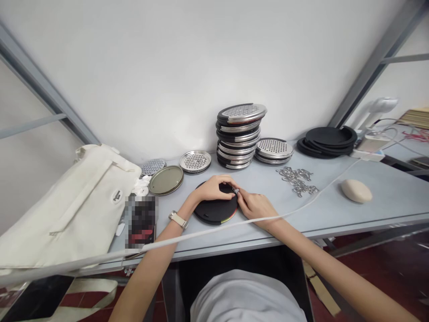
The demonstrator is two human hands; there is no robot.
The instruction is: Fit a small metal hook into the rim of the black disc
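Disc (214, 211) on desk (328, 217) under curled left hand (217, 188), hold impossible to tell; on its right, metal bit (235, 191) pinched in right hand (256, 206); clips (296, 181) right, stack (238, 136) far.

A grey counter (398, 190) carries a cream bag (90, 201) at frame left, stacked perforated discs (237, 150) and a black disc (214, 212) near centre, metal clasps (296, 179) right of centre

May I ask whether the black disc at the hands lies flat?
Roughly flat: the black disc shows its broad face upward.
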